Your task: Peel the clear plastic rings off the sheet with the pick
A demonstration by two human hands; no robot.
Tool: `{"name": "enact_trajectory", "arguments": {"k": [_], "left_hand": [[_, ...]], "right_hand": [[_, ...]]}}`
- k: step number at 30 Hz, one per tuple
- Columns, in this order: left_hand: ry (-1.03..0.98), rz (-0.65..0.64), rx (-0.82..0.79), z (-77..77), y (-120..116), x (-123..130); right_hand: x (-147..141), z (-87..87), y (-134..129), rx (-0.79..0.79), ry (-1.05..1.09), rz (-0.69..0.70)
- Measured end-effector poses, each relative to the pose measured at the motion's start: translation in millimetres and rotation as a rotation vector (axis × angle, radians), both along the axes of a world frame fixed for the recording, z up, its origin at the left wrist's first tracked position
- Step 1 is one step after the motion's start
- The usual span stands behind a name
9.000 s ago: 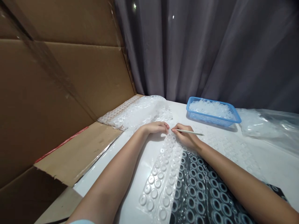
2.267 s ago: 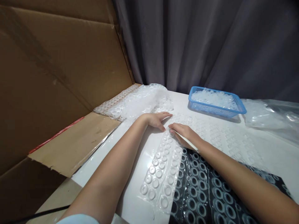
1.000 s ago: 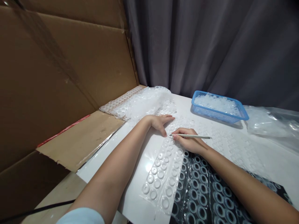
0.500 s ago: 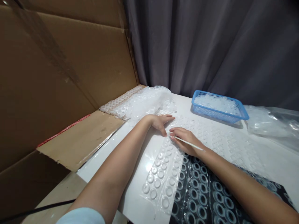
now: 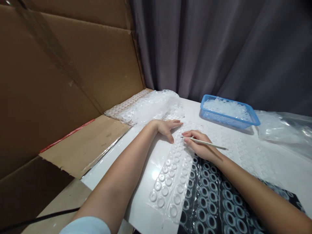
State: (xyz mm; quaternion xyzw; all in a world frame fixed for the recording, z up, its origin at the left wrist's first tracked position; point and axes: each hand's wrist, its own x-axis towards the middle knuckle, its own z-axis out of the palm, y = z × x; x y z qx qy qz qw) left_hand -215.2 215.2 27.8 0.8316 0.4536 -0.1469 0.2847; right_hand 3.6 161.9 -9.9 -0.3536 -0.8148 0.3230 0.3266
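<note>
Head view: Sheet (image 5: 165, 190) of transparent plastic with raised rings lies flat on white table (image 5: 143, 201), nearer part running over black board (image 5: 181, 229). Left hand (image 5: 165, 128) at far left edge of sheet, palm down, thumb and fingers spread, nothing grasped. Right hand (image 5: 198, 144) grips thin pale stick (image 5: 207, 142) between thumb and fingers, pen-fashion; its tip is at the far rings, contact cannot be told.

Handling (judged): sheet light, limp, slick where it shines; likely to slide or crease if pushed. Best hold: flat fingers on the film margin, or a pinch at the near left corner. Stick light, stiff, slender; hold close to tip for control.

Edges and room: bare table strip left of sheet, between it and cardboard flap (image 5: 85, 146), partly under left forearm. Plastic heap (image 5: 153, 105) beyond left hand limits forward travel; basket (image 5: 226, 122) of translucent pieces and bag (image 5: 278, 126) stand beyond right hand. Right forearm lies over board and rings, so a low sweep might drag the film
</note>
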Motion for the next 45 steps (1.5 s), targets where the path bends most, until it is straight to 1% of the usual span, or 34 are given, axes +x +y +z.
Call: {"name": "enact_trajectory", "arguments": {"k": [2,4,7,12,14,19,22,24,26,29,32,33,34,37,39,42,45], "left_hand": [[0.013,0.01,-0.019,1.8,-1.5,1.4],[0.038,0.019,-0.037,4.1,-2.9,3.7],[0.071,0.016,-0.047,5.8,-3.8,5.9],[0.055,0.017,-0.042,4.4,-2.0,4.5],[0.057,0.021,-0.042,4.2,-2.0,5.2],[0.078,0.026,-0.031,2.9,-7.3,10.1],[0.099,-0.012,-0.024,1.1,-10.5,11.7],[0.131,-0.044,-0.023,0.1,-11.2,13.2],[0.171,-0.052,-0.021,-0.8,-10.8,15.4],[0.188,-0.041,-0.022,-2.1,-9.9,17.7],[0.141,-0.03,-0.022,-2.6,-11.3,13.9],[0.107,-0.03,-0.02,-2.4,-12.9,11.2],[0.066,-0.03,-0.014,-2.0,-15.3,8.0],[-0.04,-0.017,-0.004,-0.8,-26.8,-2.0],[-0.077,-0.005,-0.005,-0.9,-35.4,-7.2],[-0.115,-0.017,-0.003,-2.9,-43.5,-12.3],[-0.136,-0.042,-0.001,-5.1,-45.0,-14.9]], "right_hand": [[-3.7,0.8,-5.9,-0.088,0.007,0.108],[-6.7,1.5,-10.3,-0.095,-0.007,0.165],[-8.2,1.7,-12.4,-0.087,-0.02,0.171],[-7.3,-0.3,-10.6,-0.067,-0.028,0.169],[-7.7,-0.1,-10.5,-0.029,-0.049,0.184],[-10.1,2.4,-13.5,0.143,-0.1,0.284],[-11.8,-1.7,-16.2,0.226,-0.132,0.325],[-12.6,-7.1,-17.2,0.288,-0.162,0.323],[-12.5,-11.5,-16.5,0.348,-0.168,0.285],[-9.4,-10.8,-11.3,0.381,-0.131,0.137],[-3.8,-3.0,-5.3,0.346,-0.077,-0.051],[-2.1,-0.3,-4.7,0.314,-0.061,-0.066],[-0.9,2.1,-5.2,0.265,-0.05,-0.037],[-0.3,6.8,-12.1,0.044,-0.053,0.186],[-1.7,8.7,-18.1,-0.07,-0.065,0.295],[-4.0,10.6,-23.2,-0.113,-0.076,0.352],[-4.6,9.9,-22.9,-0.13,-0.079,0.351]]}}
